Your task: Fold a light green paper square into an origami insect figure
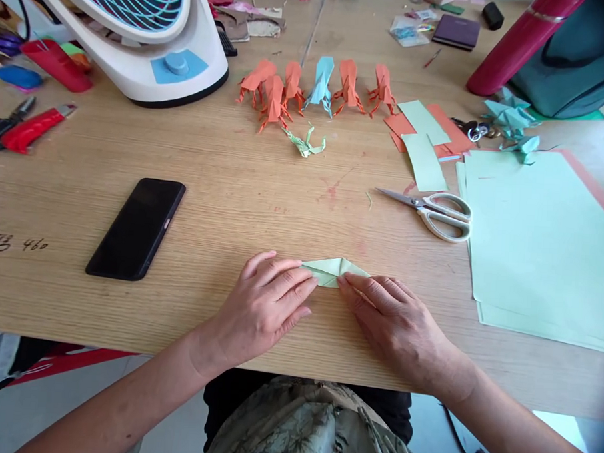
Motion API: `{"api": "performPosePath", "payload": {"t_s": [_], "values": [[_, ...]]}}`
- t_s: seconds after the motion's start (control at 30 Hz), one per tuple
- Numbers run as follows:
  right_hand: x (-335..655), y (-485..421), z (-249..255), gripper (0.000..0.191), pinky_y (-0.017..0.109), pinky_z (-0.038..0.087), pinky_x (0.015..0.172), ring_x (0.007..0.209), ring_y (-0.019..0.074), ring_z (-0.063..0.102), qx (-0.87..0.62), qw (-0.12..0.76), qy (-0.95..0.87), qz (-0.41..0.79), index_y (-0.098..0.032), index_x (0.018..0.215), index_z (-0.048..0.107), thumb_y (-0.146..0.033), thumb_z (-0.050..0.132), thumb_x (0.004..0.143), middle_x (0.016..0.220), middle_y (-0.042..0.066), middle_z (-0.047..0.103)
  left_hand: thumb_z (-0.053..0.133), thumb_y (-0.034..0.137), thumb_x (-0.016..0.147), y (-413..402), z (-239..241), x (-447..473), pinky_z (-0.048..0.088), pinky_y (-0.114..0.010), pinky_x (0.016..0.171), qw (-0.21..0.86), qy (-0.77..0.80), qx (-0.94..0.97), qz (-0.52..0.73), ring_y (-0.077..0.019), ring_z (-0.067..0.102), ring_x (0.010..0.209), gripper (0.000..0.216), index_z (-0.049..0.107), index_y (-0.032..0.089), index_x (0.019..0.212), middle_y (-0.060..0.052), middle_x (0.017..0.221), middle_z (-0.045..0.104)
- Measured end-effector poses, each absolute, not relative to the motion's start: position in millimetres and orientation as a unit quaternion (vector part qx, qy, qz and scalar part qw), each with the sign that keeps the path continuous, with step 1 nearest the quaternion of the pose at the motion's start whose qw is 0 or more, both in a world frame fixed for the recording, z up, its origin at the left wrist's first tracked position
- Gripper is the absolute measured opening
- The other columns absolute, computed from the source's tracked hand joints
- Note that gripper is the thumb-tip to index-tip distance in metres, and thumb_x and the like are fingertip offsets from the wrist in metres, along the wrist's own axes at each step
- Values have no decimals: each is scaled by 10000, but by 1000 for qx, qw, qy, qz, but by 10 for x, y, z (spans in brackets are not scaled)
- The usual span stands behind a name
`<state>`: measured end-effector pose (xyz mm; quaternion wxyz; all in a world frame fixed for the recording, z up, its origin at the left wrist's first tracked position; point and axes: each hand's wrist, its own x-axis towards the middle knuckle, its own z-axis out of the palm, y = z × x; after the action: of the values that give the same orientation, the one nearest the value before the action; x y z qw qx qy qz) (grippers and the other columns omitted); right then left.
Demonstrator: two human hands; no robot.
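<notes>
A narrow strip of folded pale green paper lies on the table between my hands, with creases and a raised point near its middle. My left hand holds the paper's left end down, fingers pressed together and tips on top of it. At the other end, my right hand is closed on the paper, thumb and forefinger at its lower edge. Both ends are partly hidden under my fingers. Beyond my right hand lie scissors with pale handles, their blades pointing left.
A black phone lies to the left. Several orange folded-paper figures, a blue one and a small green one are farther back. Stacked green sheets cover the right side. A white fan stands back left.
</notes>
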<state>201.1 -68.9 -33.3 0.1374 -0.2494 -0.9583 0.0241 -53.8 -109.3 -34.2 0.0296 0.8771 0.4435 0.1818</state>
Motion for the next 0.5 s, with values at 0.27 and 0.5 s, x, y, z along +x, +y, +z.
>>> {"api": "performPosePath", "payload": {"t_s": [0.27,0.5], "values": [[1997,-694,-337,362,386,567,802,897,240,581,-247,139,-959,12,-11,1251,620,-54,414,957,1175,185,664,532,218,1012,-1085,-336,-451,318,-451,1137,-4,424,892,157,-212,577,1201,260,645,150,1236,-56,1257,698],[2005,-688,-351,374,389,569,815,929,241,590,-248,136,-959,25,-62,1278,613,-77,401,970,1201,169,657,552,205,1002,-1111,-346,-446,332,-511,1148,-52,407,903,128,-229,588,1210,352,582,157,1349,-78,1280,688]]}}
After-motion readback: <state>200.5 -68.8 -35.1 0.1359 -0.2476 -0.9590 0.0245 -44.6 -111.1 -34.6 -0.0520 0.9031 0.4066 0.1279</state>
